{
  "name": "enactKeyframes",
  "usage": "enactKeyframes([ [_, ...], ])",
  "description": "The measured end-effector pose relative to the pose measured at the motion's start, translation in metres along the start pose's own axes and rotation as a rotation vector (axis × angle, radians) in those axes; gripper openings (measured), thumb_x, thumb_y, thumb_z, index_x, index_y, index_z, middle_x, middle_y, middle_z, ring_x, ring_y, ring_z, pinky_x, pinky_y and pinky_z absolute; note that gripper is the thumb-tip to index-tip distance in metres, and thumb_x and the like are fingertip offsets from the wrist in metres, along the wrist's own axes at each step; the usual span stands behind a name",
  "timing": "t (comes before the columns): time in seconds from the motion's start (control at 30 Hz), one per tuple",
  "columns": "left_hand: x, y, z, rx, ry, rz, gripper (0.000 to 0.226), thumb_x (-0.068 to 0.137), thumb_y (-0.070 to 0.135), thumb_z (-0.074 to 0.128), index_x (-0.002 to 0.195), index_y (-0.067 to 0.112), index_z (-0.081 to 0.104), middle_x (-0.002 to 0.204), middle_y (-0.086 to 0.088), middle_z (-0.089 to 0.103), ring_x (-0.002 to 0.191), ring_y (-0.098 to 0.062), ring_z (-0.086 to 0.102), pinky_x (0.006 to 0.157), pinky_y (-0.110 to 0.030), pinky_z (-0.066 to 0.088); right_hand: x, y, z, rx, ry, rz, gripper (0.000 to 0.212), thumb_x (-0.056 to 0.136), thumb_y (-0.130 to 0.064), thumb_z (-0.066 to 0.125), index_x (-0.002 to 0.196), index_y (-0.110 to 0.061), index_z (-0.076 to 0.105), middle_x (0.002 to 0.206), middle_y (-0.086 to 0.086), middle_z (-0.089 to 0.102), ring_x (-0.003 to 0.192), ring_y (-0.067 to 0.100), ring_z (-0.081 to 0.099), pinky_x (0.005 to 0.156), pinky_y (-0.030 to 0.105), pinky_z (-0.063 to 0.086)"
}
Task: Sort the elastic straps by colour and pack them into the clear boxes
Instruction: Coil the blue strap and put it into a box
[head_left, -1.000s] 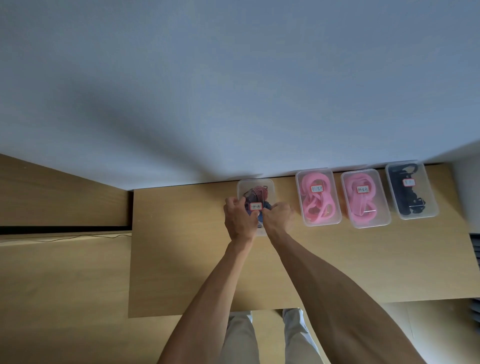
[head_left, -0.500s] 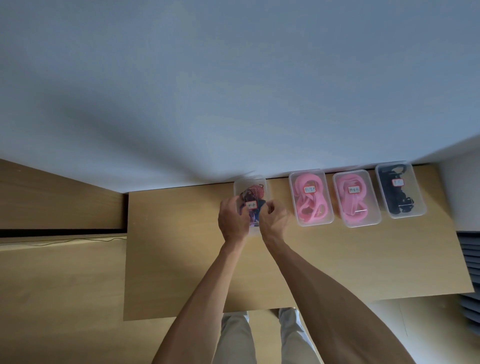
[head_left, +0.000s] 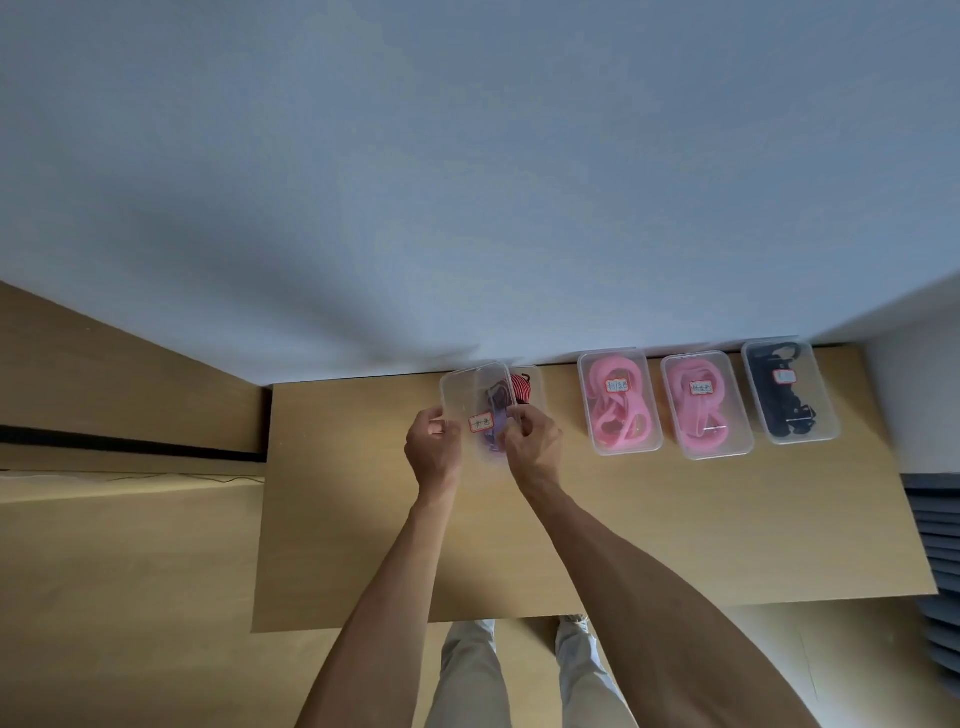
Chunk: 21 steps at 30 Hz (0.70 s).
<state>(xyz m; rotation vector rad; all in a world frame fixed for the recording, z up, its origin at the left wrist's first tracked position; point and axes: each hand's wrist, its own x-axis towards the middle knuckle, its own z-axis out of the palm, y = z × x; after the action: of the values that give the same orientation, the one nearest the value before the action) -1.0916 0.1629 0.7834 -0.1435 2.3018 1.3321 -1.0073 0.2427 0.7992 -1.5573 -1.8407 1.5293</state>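
Four clear boxes stand in a row along the table's far edge. The leftmost box (head_left: 531, 385) holds a red strap (head_left: 521, 388) and a purple strap (head_left: 494, 415). Its clear lid (head_left: 467, 395), with a red-bordered label, is lifted off and shifted left over it. My left hand (head_left: 434, 451) grips the lid's near left corner. My right hand (head_left: 535, 446) pinches the lid's right edge, hiding the box's near end. To the right are two closed boxes of pink straps (head_left: 619, 402) (head_left: 705, 406) and one of black straps (head_left: 789, 391).
The wooden table (head_left: 675, 530) butts against a pale wall. A lower wooden surface (head_left: 119, 561) lies to the left with a thin cable on it. A dark slatted object (head_left: 935, 551) sits off the table's right edge. My legs show below the front edge.
The lid has come off the leftmost box and moved left and up in my hands, showing the red strap. The view has shifted slightly, so the boxes sit further left.
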Motion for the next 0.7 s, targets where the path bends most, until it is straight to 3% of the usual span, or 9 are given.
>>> enactKeyframes([
  [0.03,0.000,-0.002,-0.004,-0.005,0.006,0.002,0.026,0.089,0.008,0.063,0.114,0.007,0.068,0.098,-0.012,0.073,0.090,-0.025,0.068,0.075,-0.031,0.053,-0.002,0.000,0.002,-0.017,0.012,-0.003,0.032,0.084,-0.002,0.057,0.059,-0.021,0.054,0.048,-0.011,0.052,0.047,0.007,0.041,0.046,0.019,0.034],
  [0.1,0.000,-0.009,-0.013,-0.003,0.044,0.002,0.026,0.089,0.004,0.060,0.114,0.003,0.068,0.098,-0.015,0.072,0.089,-0.028,0.068,0.075,-0.032,0.053,-0.005,-0.001,0.004,-0.080,0.068,0.013,0.032,0.086,-0.002,0.056,0.056,-0.011,0.047,0.050,-0.008,0.044,0.052,0.011,0.035,0.052,0.029,0.033],
  [0.17,0.001,-0.019,-0.020,0.012,0.090,-0.008,0.025,0.089,0.001,0.059,0.113,0.000,0.067,0.098,-0.018,0.071,0.089,-0.031,0.067,0.073,-0.029,0.049,-0.004,0.005,0.002,-0.193,0.156,0.024,0.015,0.084,0.005,0.052,0.076,0.003,0.065,0.074,0.014,0.061,0.070,0.030,0.052,0.064,0.040,0.039],
  [0.27,0.005,-0.040,-0.030,0.101,0.116,-0.035,0.025,0.091,0.000,0.058,0.114,0.000,0.066,0.100,-0.019,0.070,0.086,-0.028,0.064,0.071,-0.024,0.043,-0.001,0.016,-0.002,-0.384,0.159,0.065,0.033,0.085,0.007,0.052,0.113,0.001,0.069,0.108,0.021,0.063,0.101,0.039,0.057,0.078,0.044,0.045],
  [0.47,0.012,-0.066,-0.041,0.330,0.148,-0.075,0.026,0.089,0.003,0.059,0.115,0.002,0.065,0.113,-0.017,0.065,0.103,-0.037,0.062,0.081,-0.037,0.047,0.008,0.030,0.005,-0.571,0.125,0.026,0.032,0.084,-0.005,0.062,0.116,-0.003,0.065,0.109,0.014,0.063,0.101,0.032,0.054,0.074,0.040,0.044],
  [0.6,0.011,-0.058,-0.033,0.457,0.126,0.155,0.035,0.087,0.000,0.061,0.121,0.002,0.065,0.124,-0.017,0.054,0.113,-0.033,0.054,0.088,-0.040,0.048,0.010,0.028,0.012,-0.622,0.139,-0.055,0.037,0.079,0.005,0.060,0.115,-0.004,0.063,0.110,0.011,0.064,0.093,0.032,0.055,0.070,0.041,0.046],
  [0.7,0.006,-0.040,-0.012,0.483,-0.047,0.453,0.038,0.084,-0.003,0.064,0.121,0.006,0.066,0.122,-0.013,0.057,0.108,-0.029,0.059,0.082,-0.038,0.054,0.016,0.028,0.016,-0.694,0.103,-0.055,0.049,0.078,0.007,0.058,0.125,-0.009,0.059,0.108,0.012,0.062,0.093,0.034,0.057,0.078,0.041,0.044],
])
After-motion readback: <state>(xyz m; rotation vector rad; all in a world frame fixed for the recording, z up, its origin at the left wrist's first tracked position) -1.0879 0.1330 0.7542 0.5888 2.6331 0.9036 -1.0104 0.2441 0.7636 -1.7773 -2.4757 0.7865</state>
